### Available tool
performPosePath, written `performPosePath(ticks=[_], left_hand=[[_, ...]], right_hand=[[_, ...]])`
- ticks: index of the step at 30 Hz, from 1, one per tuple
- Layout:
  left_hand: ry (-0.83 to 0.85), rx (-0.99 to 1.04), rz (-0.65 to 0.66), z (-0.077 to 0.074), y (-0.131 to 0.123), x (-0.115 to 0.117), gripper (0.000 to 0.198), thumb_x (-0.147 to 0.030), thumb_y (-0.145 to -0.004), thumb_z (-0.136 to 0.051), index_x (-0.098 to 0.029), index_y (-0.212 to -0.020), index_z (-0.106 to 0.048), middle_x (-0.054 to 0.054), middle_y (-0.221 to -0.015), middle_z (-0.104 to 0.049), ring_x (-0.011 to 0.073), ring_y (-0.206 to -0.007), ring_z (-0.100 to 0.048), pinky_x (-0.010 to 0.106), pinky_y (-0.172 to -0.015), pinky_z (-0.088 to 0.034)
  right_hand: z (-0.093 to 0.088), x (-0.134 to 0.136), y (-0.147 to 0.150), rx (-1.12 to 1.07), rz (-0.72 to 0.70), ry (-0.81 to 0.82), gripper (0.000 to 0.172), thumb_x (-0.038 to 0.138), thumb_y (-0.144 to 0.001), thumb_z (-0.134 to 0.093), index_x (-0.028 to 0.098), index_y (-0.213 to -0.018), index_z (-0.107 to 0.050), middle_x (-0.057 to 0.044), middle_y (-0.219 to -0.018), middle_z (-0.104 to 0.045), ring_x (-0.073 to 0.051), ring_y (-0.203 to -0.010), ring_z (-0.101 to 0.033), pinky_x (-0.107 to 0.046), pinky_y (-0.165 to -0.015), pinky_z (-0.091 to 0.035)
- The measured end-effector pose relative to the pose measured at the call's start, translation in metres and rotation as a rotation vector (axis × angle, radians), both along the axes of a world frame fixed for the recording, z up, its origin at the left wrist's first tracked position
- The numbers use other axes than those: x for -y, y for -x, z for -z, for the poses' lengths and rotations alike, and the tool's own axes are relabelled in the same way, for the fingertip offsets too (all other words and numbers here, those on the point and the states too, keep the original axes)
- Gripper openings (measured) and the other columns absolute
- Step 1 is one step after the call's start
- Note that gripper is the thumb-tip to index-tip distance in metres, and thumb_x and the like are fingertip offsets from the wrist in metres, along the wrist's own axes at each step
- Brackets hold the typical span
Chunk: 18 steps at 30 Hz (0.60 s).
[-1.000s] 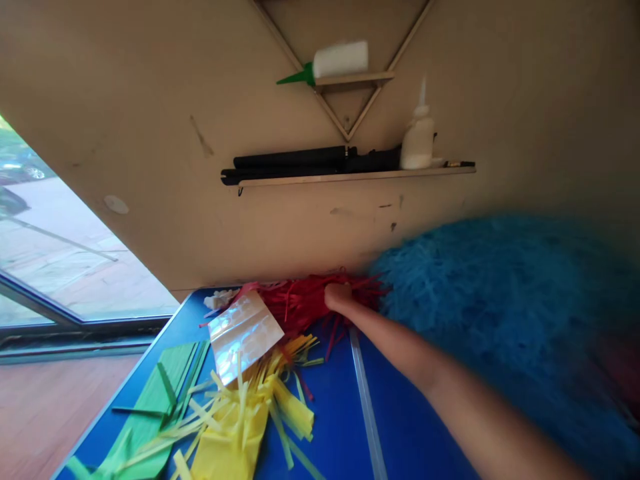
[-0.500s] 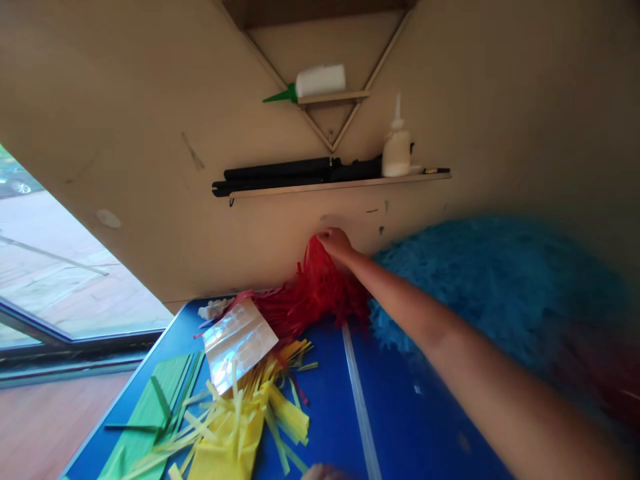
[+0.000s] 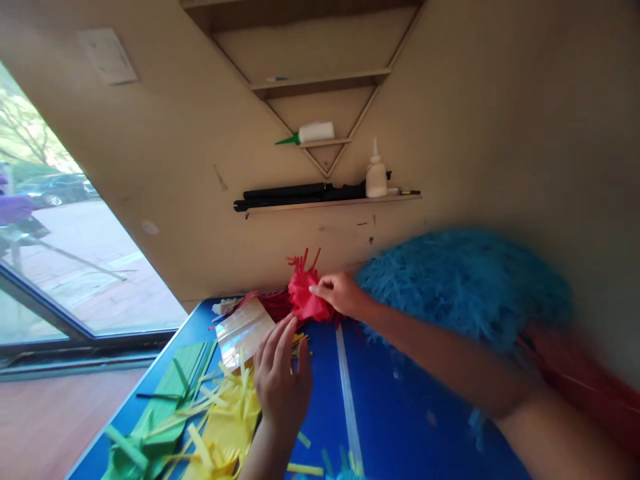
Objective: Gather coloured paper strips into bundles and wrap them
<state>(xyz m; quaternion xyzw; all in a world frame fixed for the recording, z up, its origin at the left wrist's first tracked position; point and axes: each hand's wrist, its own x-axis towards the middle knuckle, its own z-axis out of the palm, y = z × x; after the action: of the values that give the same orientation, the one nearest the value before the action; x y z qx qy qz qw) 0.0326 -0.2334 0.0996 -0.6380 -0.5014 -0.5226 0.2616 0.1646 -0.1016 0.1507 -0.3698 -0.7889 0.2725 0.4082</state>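
My right hand (image 3: 340, 292) pinches red fringed paper (image 3: 305, 293) between thumb and fingertips, near the wall at the table's far side. The paper's cut strips stick upward, and its base fans out below my fingers. My left hand (image 3: 284, 367) reaches toward the red paper with its fingers stretched out and nothing in them. Its fingertips are close below the paper; whether they touch it I cannot tell. Beside my left hand lie a shiny silvery sheet (image 3: 245, 333) and yellow fringed paper (image 3: 227, 417).
Green paper strips (image 3: 170, 380) lie along the left part of the blue table (image 3: 395, 407). A large blue fringed mass (image 3: 450, 287) stands at the right, with dark red material (image 3: 575, 380) beside it. Wall shelves hold a white bottle (image 3: 376, 179) and a green-tipped bottle (image 3: 316, 131).
My right hand has lowered with the red paper, whose strips now point up instead of hanging. My left hand has risen into view from the bottom edge. The camera view has tilted upward.
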Motion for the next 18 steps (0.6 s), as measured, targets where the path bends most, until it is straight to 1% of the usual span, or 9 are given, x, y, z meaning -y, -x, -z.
performPosePath(ticks=[3,6,10,11,12,13,14,16,18], left_hand=[[0.086,-0.158,-0.039,0.001,-0.011,-0.008,0.042,-0.018,-0.087,-0.055,-0.012,-0.129,-0.054,0.018,-0.122,-0.068,0.0272,-0.117,-0.061,0.044,-0.104,-0.041],[0.162,-0.263,-0.007,0.016,-0.017,-0.005,0.042,-0.016,-0.089,-0.048,-0.014,-0.13,-0.054,0.015,-0.124,-0.068,0.0259,-0.118,-0.062,0.046,-0.109,-0.032],[0.222,-0.26,0.057,0.035,-0.006,0.001,0.037,-0.015,-0.094,-0.041,-0.017,-0.126,-0.059,0.009,-0.113,-0.075,0.0207,-0.103,-0.07,0.044,-0.108,-0.036],[0.239,-0.24,0.063,0.037,-0.001,0.001,0.037,-0.014,-0.094,-0.039,-0.018,-0.124,-0.06,0.008,-0.11,-0.076,0.0194,-0.099,-0.072,0.042,-0.106,-0.039],[0.257,-0.22,0.064,0.039,0.005,0.002,0.036,-0.014,-0.095,-0.038,-0.019,-0.122,-0.062,0.006,-0.108,-0.077,0.0183,-0.096,-0.073,0.041,-0.104,-0.042],[0.278,-0.206,0.06,0.04,0.01,0.003,0.036,-0.015,-0.094,-0.038,-0.02,-0.12,-0.063,0.005,-0.106,-0.077,0.0176,-0.094,-0.073,0.039,-0.102,-0.045],[0.295,-0.198,0.053,0.041,0.014,0.004,0.035,-0.016,-0.094,-0.039,-0.022,-0.117,-0.065,0.004,-0.105,-0.078,0.0172,-0.093,-0.073,0.039,-0.101,-0.047],[0.332,-0.208,0.042,0.043,0.021,0.009,0.034,-0.016,-0.093,-0.041,-0.024,-0.114,-0.067,0.002,-0.106,-0.077,0.0174,-0.095,-0.073,0.039,-0.101,-0.049],[0.372,-0.226,0.018,0.047,0.025,0.017,0.033,-0.017,-0.092,-0.043,-0.024,-0.113,-0.068,0.003,-0.11,-0.076,0.0187,-0.1,-0.072,0.04,-0.099,-0.051]], right_hand=[[0.021,0.033,-0.012,-0.004,-0.043,0.11,0.026,0.029,-0.084,-0.061,0.014,-0.062,-0.062,0.005,-0.051,-0.05,-0.009,-0.05,-0.045,-0.021,-0.049,-0.029],[0.032,0.057,-0.025,0.048,-0.019,0.08,0.024,0.023,-0.082,-0.06,0.016,-0.059,-0.059,0.004,-0.052,-0.051,-0.01,-0.052,-0.046,-0.022,-0.051,-0.032],[0.048,0.115,-0.033,-0.099,0.118,-0.023,0.015,0.027,-0.088,-0.055,0.017,-0.084,-0.066,-0.004,-0.083,-0.067,-0.017,-0.08,-0.061,-0.027,-0.076,-0.047],[0.056,0.135,-0.032,-0.161,0.125,-0.039,0.017,0.027,-0.091,-0.052,0.018,-0.093,-0.066,-0.006,-0.091,-0.067,-0.019,-0.088,-0.062,-0.029,-0.084,-0.048],[0.067,0.154,-0.029,-0.181,0.033,-0.013,0.021,0.025,-0.093,-0.046,0.019,-0.095,-0.066,-0.006,-0.092,-0.068,-0.019,-0.089,-0.064,-0.029,-0.085,-0.049],[0.079,0.171,-0.026,-0.124,-0.085,0.055,0.022,0.023,-0.092,-0.046,0.019,-0.099,-0.067,-0.007,-0.095,-0.069,-0.019,-0.091,-0.065,-0.03,-0.086,-0.051],[0.092,0.184,-0.021,-0.044,-0.14,0.12,0.027,0.022,-0.089,-0.05,0.018,-0.11,-0.066,-0.01,-0.105,-0.069,-0.022,-0.098,-0.065,-0.033,-0.091,-0.051],[0.117,0.198,-0.009,0.095,-0.164,0.166,0.05,0.022,-0.086,-0.053,0.013,-0.134,-0.053,-0.019,-0.134,-0.057,-0.032,-0.124,-0.054,-0.044,-0.106,-0.044],[0.133,0.195,0.006,0.151,-0.145,0.15,0.068,0.022,-0.086,-0.053,0.008,-0.149,-0.034,-0.023,-0.151,-0.036,-0.036,-0.14,-0.035,-0.051,-0.114,-0.033]])
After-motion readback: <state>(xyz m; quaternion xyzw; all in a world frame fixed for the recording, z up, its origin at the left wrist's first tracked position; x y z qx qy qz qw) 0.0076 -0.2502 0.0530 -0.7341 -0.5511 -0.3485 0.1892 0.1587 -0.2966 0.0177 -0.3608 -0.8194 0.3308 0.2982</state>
